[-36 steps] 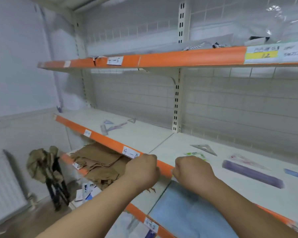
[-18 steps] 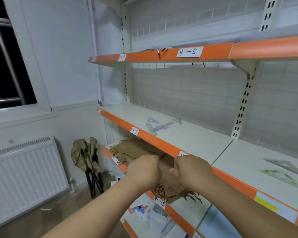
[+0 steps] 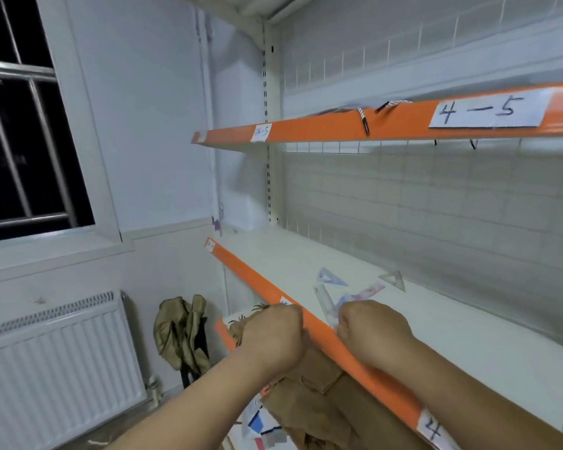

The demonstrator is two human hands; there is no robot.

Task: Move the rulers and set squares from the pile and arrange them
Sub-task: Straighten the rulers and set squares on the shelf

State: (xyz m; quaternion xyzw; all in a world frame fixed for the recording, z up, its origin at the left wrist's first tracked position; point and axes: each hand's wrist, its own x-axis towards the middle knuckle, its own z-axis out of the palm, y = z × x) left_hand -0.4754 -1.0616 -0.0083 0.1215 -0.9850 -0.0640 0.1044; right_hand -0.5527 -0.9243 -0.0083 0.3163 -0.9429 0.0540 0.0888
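A small pile of rulers and set squares lies on the white middle shelf [image 3: 468, 336]. It holds a blue set square [image 3: 330, 277], a clear set square [image 3: 394, 279], a clear ruler [image 3: 321, 298] and a pinkish ruler [image 3: 368, 292]. My left hand [image 3: 273, 336] is a fist in front of the shelf's orange edge [image 3: 241, 271], just left of the pile. My right hand [image 3: 371, 332] is a fist over the shelf's front, its knuckles hiding the near end of the pile. Nothing shows in either hand.
An upper shelf [image 3: 322, 125] labelled 4-5 runs overhead with cords hanging off it. Brown paper bags [image 3: 322, 401] fill the shelf below. A radiator [image 3: 56, 358], an olive bag [image 3: 179, 336] on a stand and a dark window [image 3: 23, 125] are to the left.
The view has swung left along the shelf. The far pile now lies right beyond my knuckles. Both hands stayed curled in fists close together.
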